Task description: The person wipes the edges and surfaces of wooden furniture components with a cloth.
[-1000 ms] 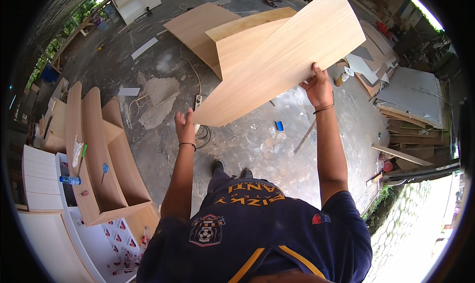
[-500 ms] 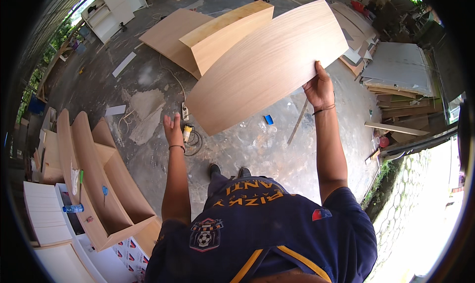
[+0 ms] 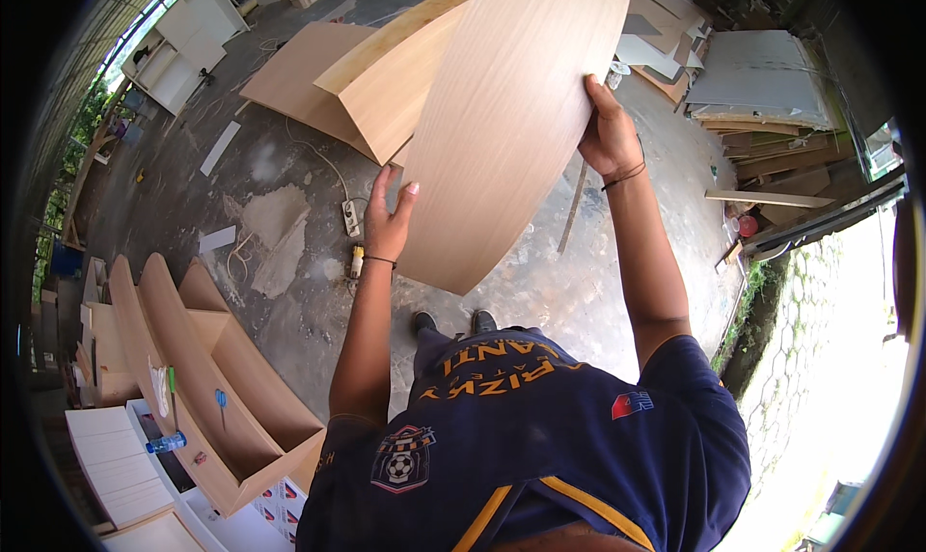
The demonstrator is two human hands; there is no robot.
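Observation:
A thin, pale wood-grain panel (image 3: 511, 137) with bowed long sides is held up in front of me, tilted steeply. My right hand (image 3: 611, 142) grips its right edge, thumb on the near face and the other fingers largely hidden behind. At the panel's lower left edge is my left hand (image 3: 388, 222), its fingers stretched and apart, the thumb at the edge. Beyond the panel, a curved wooden piece (image 3: 400, 60) with a raised lip rests on the floor, partly covered by the panel.
Curved shelving (image 3: 217, 388) stands at my left, with a blue-capped bottle (image 3: 166, 443) and blue scissors (image 3: 222, 400) on it. A power strip (image 3: 350, 218) with a cord lies on the stained floor. Stacked boards (image 3: 757, 84) fill the right side.
The panel has turned steeper, its lower end swinging right and nearer to me. My left hand has moved up and right to the panel's edge. The right hand keeps its grip.

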